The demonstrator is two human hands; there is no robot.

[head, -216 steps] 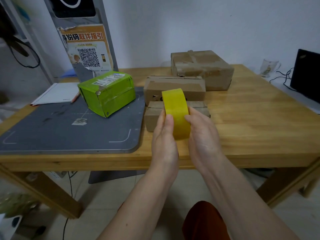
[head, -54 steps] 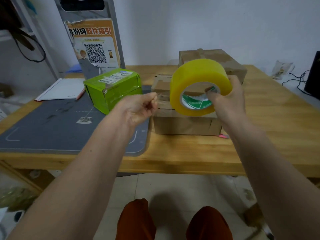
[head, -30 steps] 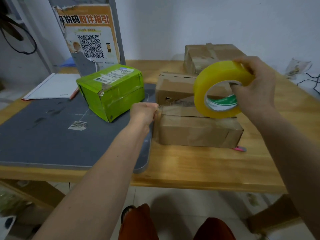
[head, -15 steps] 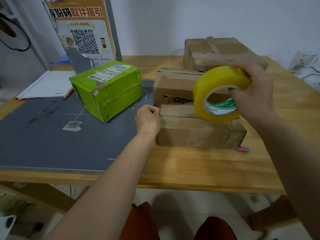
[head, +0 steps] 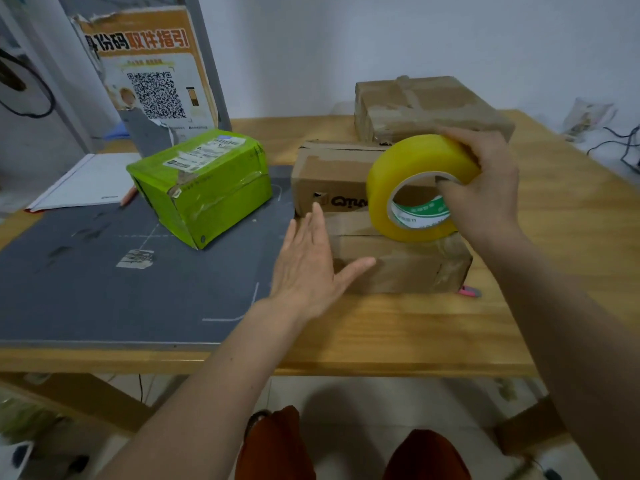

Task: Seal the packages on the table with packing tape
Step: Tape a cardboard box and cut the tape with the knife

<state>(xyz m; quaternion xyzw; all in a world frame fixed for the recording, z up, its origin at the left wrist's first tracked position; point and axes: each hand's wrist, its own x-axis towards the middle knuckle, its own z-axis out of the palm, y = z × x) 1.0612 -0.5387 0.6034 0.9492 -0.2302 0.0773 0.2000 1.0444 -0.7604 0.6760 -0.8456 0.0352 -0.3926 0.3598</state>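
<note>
Wooden table (head: 398, 327), centre frame: near brown box (head: 401, 263), two more behind, green box (head: 204, 188) on grey mat (head: 86, 289) left. Left hand (head: 308, 268) flat, fingers straight, against near box's left end. Right hand (head: 485, 181) grips yellow tape roll (head: 415, 181) resting on that box's top.

the tape roll (head: 412, 168) hides part of the middle box (head: 329, 178), cutting its printed word short. the left hand (head: 308, 268) covers the near box's (head: 408, 268) left end. the poster (head: 152, 71) runs off the top edge, small print unreadable. the pink thing (head: 470, 291) behind the near box is mostly hidden.
</note>
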